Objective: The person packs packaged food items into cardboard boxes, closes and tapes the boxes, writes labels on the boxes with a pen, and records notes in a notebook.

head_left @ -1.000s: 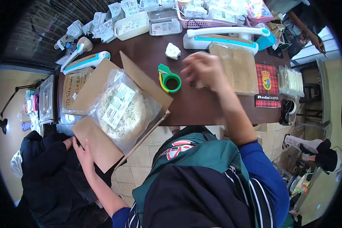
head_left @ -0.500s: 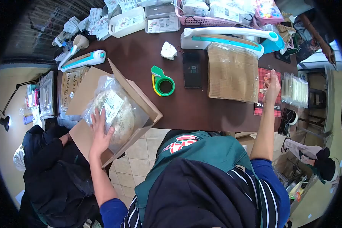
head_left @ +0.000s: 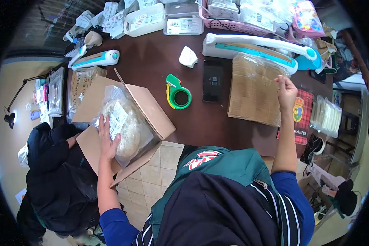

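Note:
My left hand (head_left: 108, 139) lies with spread fingers on the left side of a clear plastic package (head_left: 129, 137) that holds round, pale, speckled items under a white label. The package sits tilted in an open cardboard box (head_left: 153, 110) at the table's left front edge. My right hand (head_left: 288, 91) is raised with its fingers curled together, over the right edge of a flat plastic-wrapped cardboard piece (head_left: 252, 90). Whatever those fingers may pinch is too small to make out. A red plaid Campus booklet (head_left: 302, 117) lies just right of that hand.
On the dark table (head_left: 151, 61) are a green tape dispenser (head_left: 179, 96), a black phone (head_left: 212, 82), a white lump (head_left: 188, 57) and a white-and-blue sealer (head_left: 254, 49). Behind stand plastic containers (head_left: 184, 25) and a pink basket (head_left: 242, 26). A person in black (head_left: 61, 172) is at the left.
My right hand has moved from the table's middle to the right, uncovering the phone, then slightly back. My left hand has gone from the box flap onto the package. The camera view has shifted.

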Available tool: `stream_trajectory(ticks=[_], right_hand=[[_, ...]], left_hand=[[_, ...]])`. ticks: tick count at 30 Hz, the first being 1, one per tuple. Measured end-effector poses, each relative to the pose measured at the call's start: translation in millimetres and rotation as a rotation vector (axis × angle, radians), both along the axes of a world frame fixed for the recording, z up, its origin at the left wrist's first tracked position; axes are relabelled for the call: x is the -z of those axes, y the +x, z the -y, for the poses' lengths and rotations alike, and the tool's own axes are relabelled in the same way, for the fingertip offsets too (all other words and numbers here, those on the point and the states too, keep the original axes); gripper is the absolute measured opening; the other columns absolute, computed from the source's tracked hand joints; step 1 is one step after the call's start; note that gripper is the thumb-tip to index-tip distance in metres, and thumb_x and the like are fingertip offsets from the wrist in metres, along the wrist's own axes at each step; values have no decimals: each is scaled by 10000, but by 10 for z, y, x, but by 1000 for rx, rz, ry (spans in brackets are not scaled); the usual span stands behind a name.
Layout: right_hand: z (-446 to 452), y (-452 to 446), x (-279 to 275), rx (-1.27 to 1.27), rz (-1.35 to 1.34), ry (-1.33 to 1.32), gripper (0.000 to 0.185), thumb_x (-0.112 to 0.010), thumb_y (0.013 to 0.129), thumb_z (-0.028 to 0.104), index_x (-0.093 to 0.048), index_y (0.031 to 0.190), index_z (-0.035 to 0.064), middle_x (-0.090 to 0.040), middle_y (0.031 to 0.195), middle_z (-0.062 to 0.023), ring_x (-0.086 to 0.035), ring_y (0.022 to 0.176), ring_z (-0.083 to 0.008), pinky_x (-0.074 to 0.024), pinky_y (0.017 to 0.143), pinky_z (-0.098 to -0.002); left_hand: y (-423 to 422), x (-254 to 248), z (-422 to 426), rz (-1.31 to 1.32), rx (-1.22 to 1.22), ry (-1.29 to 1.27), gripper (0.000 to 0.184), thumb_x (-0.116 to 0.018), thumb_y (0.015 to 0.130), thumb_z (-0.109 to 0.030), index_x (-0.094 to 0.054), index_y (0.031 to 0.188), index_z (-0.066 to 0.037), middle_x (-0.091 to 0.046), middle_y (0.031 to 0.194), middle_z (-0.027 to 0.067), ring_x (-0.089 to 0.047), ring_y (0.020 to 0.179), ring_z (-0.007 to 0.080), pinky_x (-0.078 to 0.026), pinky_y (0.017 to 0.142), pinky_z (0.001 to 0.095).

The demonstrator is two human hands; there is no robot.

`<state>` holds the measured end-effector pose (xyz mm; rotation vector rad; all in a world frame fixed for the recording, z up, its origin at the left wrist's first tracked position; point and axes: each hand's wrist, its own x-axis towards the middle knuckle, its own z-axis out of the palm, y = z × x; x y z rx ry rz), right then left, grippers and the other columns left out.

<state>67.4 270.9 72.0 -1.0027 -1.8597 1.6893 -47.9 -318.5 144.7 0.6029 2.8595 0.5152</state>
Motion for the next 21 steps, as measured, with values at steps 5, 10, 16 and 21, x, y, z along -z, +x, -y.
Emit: stream_trajectory(ticks=[5,10,16,21], right_hand=[[633,-635,-144,-503,171,499,178,-581,837,162,-655,976,78,-631,699,-78,-590,631,-145,-469,606,-274],[814,-1078,246,-620,23,837,235,-539,839,62,-627,1051,112,-634,831,-136,-608,645,-143,-472,611,-272],[807,-1277,418,-573,-68,648,264,-485,828,-18,-586,1065,40,-644,928,-114,-618,699,-143,-490,638,-286],[623,-1142,211,-356,-146,550,292,-388,764,-106,-568,969,-3,-618,989,-110,-625,825,-220,-489,787,-317]], left_hand=[[56,9,-62,-111,-8,54,721,-445,828,-526,-325,1358,-51,-196,1445,196,-168,1334,372,-123,1074,464],[88,42,-31,-121,-60,155,706,-442,833,-512,-363,1331,-19,-228,1430,214,-217,1319,375,-163,1067,439],[91,62,-31,-124,-99,218,690,-462,834,-492,-386,1315,-4,-248,1420,227,-253,1308,369,-195,1057,431],[130,69,-173,-132,-149,252,685,-469,835,-493,-397,1310,-5,-254,1416,232,-245,1312,368,-192,1055,431]])
